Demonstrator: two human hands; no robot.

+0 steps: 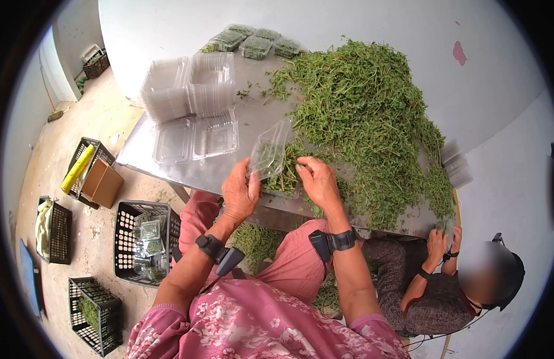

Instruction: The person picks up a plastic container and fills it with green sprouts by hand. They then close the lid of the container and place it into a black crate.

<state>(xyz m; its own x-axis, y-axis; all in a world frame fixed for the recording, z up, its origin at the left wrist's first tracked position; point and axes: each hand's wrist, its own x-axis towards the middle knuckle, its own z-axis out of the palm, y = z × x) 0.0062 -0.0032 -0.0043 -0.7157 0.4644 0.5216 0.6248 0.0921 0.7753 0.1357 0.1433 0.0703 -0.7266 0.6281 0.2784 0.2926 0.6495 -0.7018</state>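
Observation:
My left hand (pixel 240 192) grips the raised lid of a clear plastic clamshell box (pixel 269 152) at the table's near edge. Green leafy stems (pixel 284 176) fill the box's base. At the right side of the box, my right hand (pixel 319 184) has its fingers curled in against the stems, with the fingertips partly hidden among them. A large heap of the same leafy greens (pixel 361 102) spreads over the metal table (pixel 196 170) to the right. Left of the box, an open clear clamshell (pixel 216 136) lies beside a tall nested stack of clamshells (pixel 169 90).
Several filled, closed boxes (pixel 255 46) sit at the table's far side. A black crate (pixel 124 263) with packed boxes stands on the floor at left, near other crates (pixel 64 233). A co-worker (pixel 444 293) sits at right, hands at the table edge. More clamshells (pixel 456 164) stand at the right.

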